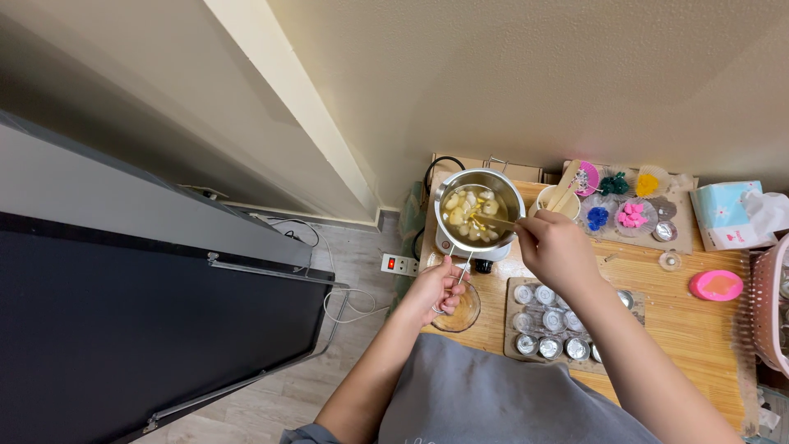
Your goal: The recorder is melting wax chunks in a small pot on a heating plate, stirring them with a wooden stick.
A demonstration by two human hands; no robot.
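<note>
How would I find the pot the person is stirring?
Look at the wooden table, at its far left corner by the wall. There a round silver pot holds yellowish liquid with pale chunks. It is the only big metal pot; the right hand stirs in it with a wooden stick.

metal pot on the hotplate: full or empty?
Partly full. The metal pot holds pale chunks in yellowish liquid, below the rim. The right hand holds a wooden stick in it; the left hand grips its handle.
</note>
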